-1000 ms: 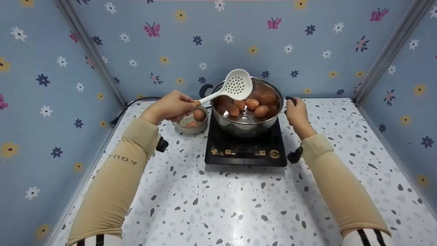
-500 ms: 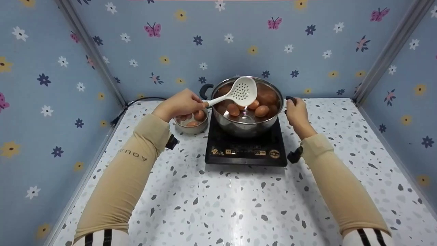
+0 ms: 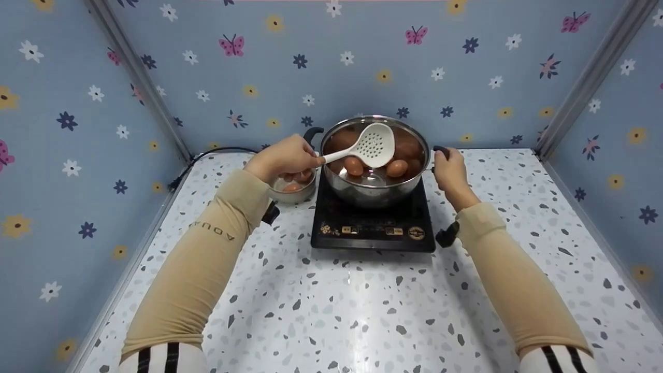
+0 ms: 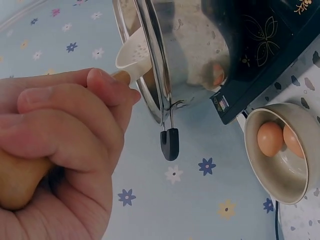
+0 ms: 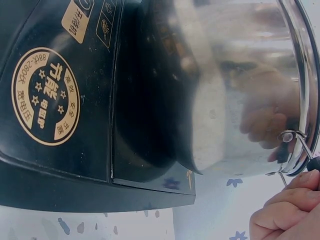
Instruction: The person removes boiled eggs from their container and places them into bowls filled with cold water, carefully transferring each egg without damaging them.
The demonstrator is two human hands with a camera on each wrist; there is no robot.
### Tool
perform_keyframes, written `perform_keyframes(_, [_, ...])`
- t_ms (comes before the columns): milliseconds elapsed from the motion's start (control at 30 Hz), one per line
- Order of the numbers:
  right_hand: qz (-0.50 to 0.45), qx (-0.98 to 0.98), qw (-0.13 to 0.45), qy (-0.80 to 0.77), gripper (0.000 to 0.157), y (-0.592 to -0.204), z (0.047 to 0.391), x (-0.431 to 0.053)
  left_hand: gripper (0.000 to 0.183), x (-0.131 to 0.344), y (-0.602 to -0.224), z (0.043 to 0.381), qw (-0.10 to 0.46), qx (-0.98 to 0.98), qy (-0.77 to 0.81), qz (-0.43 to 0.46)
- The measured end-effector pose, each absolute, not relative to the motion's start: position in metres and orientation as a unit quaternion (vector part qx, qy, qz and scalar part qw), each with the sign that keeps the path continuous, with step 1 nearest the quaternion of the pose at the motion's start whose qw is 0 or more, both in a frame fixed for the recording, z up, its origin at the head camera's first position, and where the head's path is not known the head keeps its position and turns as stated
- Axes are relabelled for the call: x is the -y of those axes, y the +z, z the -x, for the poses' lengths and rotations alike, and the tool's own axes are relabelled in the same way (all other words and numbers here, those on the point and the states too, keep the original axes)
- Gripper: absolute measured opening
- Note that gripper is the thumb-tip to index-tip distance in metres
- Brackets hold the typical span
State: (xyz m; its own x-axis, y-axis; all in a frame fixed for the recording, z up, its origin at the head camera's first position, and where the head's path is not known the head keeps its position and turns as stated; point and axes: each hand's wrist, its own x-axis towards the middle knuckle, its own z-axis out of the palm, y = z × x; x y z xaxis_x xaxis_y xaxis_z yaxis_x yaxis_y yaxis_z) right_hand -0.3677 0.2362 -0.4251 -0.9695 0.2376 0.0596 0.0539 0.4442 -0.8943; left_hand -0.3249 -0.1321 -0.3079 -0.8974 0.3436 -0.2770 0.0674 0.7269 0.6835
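My left hand (image 3: pixel 290 156) grips the wooden handle (image 4: pixel 17 180) of a white slotted skimmer (image 3: pixel 375 145). The skimmer's perforated head hangs over the open mouth of a steel pot (image 3: pixel 374 192), with nothing lying on it. Brown eggs (image 3: pixel 397 168) show inside the pot, partly covered by the skimmer. At the right side, my right hand (image 3: pixel 449 173) holds the pot's black handle (image 3: pixel 441 151). Below my left hand stands a small beige bowl (image 4: pixel 270 177) with two brown eggs (image 4: pixel 270 138) in it, partly hidden by the hand in the head view.
The pot stands on a black induction cooker (image 3: pixel 373 235) on a speckled white tabletop (image 3: pixel 352 311). A black cord (image 3: pixel 217 150) runs along the back left. The pot's other black handle (image 3: pixel 312 135) sticks up beside my left hand. Flowered walls enclose the back and sides.
My left hand has moved to the right, and the skimmer's head has come down and right over the pot, covering more of the eggs. My right hand stays on the pot handle.
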Motion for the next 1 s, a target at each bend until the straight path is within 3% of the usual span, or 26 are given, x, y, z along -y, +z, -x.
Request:
perform_keyframes(467, [0.092,0.842,0.077,0.526,0.051,-0.422,0.366,-0.237,0.04,0.11,-0.303,0.327,0.181,-0.943,0.259,-0.105])
perform_keyframes(1000, [0.082,0.844,0.067,0.526,0.052,-0.423,0.365,-0.237,0.017,0.09,-0.303,0.325,0.189,-0.946,0.252,-0.075])
